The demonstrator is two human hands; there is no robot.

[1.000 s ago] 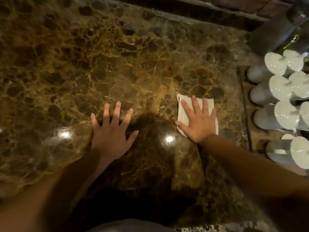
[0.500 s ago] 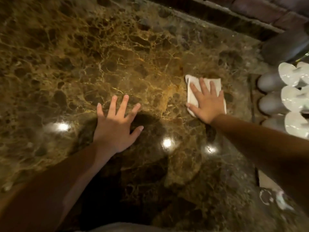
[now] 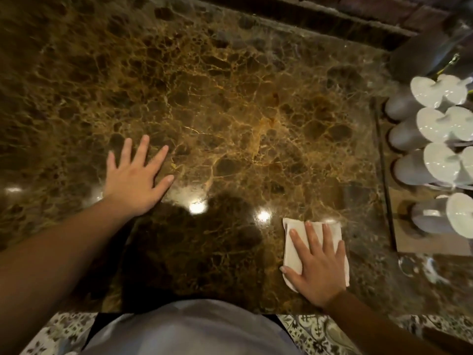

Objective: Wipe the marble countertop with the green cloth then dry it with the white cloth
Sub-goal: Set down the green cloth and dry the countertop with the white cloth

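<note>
The brown marble countertop (image 3: 230, 111) fills most of the view. A folded white cloth (image 3: 291, 242) lies flat on it near the front edge, at the right. My right hand (image 3: 317, 267) presses down on the cloth with fingers spread, covering most of it. My left hand (image 3: 135, 178) rests flat on the bare marble at the left, fingers apart, holding nothing. No green cloth is in view.
A wooden tray (image 3: 419, 242) with several upturned white stemmed cups (image 3: 435, 165) stands along the right side. A dark wall ledge (image 3: 332, 16) runs along the back. The counter's front edge meets patterned floor tiles (image 3: 320, 331) below, next to my body.
My right hand has dragged the white cloth back toward the front edge of the counter. My left hand stays flat on the marble.
</note>
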